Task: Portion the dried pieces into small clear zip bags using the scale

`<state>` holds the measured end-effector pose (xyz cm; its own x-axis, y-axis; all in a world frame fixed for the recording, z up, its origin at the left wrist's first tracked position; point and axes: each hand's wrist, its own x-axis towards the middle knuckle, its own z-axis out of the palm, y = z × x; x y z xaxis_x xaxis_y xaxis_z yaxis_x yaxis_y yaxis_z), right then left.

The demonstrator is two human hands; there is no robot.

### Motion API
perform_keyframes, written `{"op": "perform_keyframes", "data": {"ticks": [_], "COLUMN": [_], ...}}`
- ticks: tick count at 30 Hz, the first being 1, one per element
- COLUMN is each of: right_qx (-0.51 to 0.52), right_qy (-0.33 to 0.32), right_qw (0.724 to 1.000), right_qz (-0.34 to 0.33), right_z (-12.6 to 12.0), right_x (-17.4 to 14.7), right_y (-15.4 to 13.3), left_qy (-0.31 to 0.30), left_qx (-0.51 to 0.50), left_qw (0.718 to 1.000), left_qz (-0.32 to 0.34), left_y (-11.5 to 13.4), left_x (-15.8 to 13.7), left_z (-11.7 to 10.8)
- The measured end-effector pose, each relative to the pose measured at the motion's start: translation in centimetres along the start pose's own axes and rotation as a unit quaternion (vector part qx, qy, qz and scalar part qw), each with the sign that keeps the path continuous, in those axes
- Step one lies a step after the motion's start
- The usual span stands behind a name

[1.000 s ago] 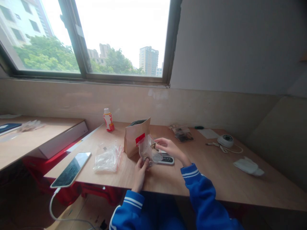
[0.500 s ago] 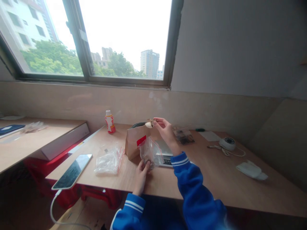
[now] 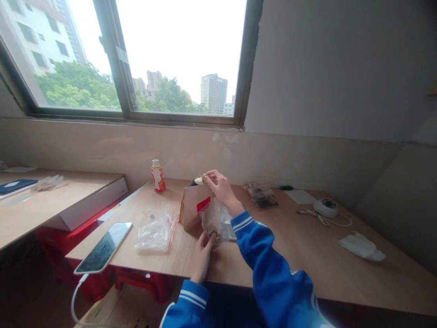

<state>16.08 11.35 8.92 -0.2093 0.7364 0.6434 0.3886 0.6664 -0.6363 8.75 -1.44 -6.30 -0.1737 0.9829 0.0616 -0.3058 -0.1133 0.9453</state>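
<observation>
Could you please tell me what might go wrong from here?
The small pale item held by the right hand could slip and fall outside the open paper bag. That bag stands upright and might tip if bumped. The phone overhangs the edge of the table, so a tug on its cable could pull it off.

Free tabletop (image 3: 295, 237) separates right sleeve (image 3: 261, 248) and dome camera (image 3: 323, 207); paper bag (image 3: 191, 207) blocks leftward.

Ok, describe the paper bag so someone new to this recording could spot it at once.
Below the window, find the nearer wooden table. The brown paper bag stands upright on it, beyond the left hand, with the right hand at its open top. Unlike the clear plastic bags beside it, it is opaque with a red patch.
</observation>
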Motion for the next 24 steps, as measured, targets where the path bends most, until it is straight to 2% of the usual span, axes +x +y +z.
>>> {"op": "perform_keyframes", "data": {"ticks": [6,12,24], "right_qx": [-0.104,-0.233,-0.187], "right_qy": [-0.041,-0.104,-0.07], "right_qw": [0.993,0.963,0.976], "right_qz": [-0.031,-0.083,-0.088], "right_z": [-0.58,-0.1,-0.08], "right_x": [0.01,-0.42,-0.76], "right_y": [-0.88,-0.71,-0.14], "left_qy": [-0.002,0.009,0.016], "left_qx": [0.017,0.038,0.039], "left_qw": [1.0,0.999,0.999], "left_qz": [0.003,0.004,0.002], "left_y": [-0.02,0.05,0.03], "left_x": [0.01,0.0,0.05], "left_z": [-0.01,-0.01,-0.03]}}
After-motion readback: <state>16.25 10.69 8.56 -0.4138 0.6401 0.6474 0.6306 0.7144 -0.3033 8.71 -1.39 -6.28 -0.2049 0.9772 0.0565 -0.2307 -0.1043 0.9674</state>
